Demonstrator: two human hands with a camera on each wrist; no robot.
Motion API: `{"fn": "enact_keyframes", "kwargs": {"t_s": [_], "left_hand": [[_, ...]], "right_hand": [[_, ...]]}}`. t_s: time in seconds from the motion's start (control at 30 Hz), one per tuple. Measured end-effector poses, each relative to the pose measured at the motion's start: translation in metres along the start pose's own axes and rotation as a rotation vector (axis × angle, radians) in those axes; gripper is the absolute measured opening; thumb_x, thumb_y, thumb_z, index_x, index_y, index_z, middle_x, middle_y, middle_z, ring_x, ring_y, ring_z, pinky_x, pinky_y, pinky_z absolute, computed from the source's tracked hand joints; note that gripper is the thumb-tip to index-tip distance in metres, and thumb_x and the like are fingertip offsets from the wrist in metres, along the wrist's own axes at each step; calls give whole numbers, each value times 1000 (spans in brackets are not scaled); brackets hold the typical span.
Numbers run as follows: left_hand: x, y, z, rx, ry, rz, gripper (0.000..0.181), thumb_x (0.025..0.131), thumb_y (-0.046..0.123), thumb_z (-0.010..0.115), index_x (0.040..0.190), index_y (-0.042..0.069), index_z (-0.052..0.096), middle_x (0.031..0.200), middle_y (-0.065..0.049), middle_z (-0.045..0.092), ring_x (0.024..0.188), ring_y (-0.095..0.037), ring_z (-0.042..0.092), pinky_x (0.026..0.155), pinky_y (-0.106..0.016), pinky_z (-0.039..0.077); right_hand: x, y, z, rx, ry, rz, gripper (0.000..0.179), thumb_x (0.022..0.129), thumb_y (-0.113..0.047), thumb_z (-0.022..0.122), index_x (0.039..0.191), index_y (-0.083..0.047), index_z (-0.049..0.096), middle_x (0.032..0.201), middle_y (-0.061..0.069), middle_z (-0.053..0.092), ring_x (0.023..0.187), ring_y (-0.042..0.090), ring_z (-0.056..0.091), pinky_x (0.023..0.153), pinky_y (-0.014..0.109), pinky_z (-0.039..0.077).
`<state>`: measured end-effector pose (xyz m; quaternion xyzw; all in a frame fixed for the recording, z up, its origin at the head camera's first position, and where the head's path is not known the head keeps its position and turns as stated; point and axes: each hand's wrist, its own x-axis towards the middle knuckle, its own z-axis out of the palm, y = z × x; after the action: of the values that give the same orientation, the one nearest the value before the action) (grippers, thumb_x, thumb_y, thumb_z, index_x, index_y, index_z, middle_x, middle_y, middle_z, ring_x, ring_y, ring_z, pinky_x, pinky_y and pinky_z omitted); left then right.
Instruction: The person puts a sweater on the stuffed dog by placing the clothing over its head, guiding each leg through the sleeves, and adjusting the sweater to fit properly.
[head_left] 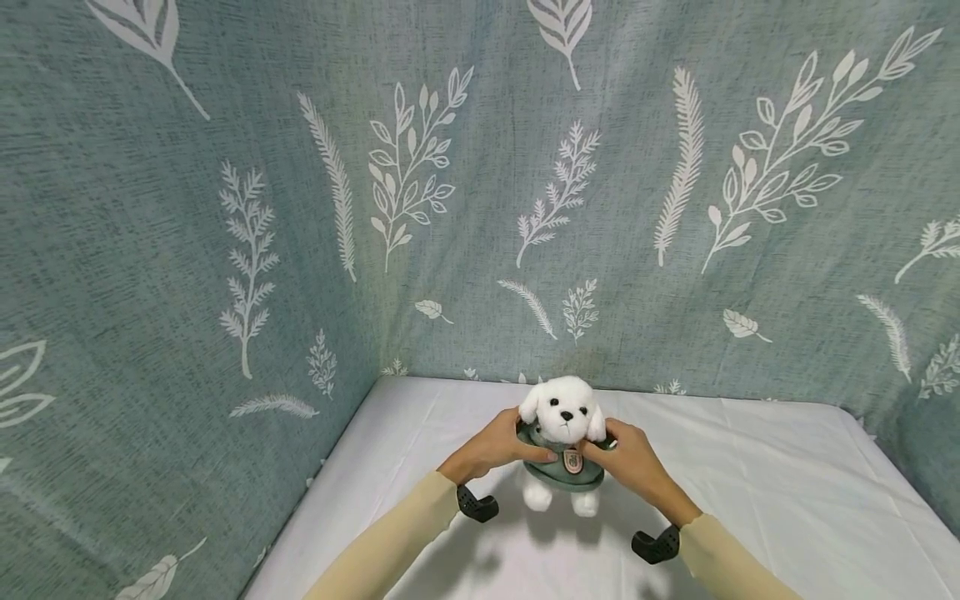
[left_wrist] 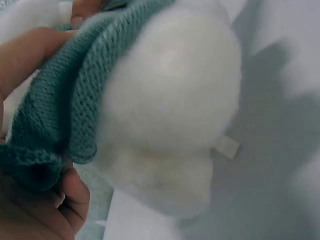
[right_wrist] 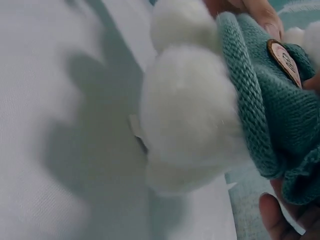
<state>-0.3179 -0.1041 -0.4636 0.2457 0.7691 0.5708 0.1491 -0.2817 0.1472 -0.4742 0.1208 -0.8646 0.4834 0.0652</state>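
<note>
A white plush dog (head_left: 567, 408) in a green knitted sweater (head_left: 551, 472) is held upright above the white surface, facing the head camera. My left hand (head_left: 504, 444) grips its side at the sweater, thumb across the chest. From the other side my right hand (head_left: 628, 456) holds the sweater, with the thumb near the oval badge (head_left: 573, 462). In the left wrist view, the sweater's ribbed hem (left_wrist: 92, 100) lies around the white furry body (left_wrist: 175, 80). A small pale tag (right_wrist: 134, 126) sticks out from the fur in the right wrist view.
A white cloth (head_left: 780, 467) covers the table beneath the toy. Grey-green curtains (head_left: 465, 317) with white leaf prints hang at the back and left. Black wrist mounts (head_left: 477, 504) sit on both forearms. The toy's shadow falls on the cloth.
</note>
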Motion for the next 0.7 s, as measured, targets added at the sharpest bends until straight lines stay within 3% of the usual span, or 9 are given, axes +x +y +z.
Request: {"fn": "enact_keyframes", "kwargs": {"t_s": [0.4,0.7], "left_hand": [[-1,4,11,-4,71,-115,49,88,50,79,121,15,71,113,1,71,105,-17,65,96,-39,51],[-2,5,23,11,108,-219,41,89,55,74,87,14,73,80,2,66,77,-14,55,72,-38,46]], "right_hand": [[0,-4,-12,136,-183,240,41,96,-49,70,99,-8,74,89,3,70,80,19,62,76,46,54],[-1,-3,-17,183,-263,346,50,97,-54,64,100,-6,75,90,5,70,82,20,65,75,44,56]]}}
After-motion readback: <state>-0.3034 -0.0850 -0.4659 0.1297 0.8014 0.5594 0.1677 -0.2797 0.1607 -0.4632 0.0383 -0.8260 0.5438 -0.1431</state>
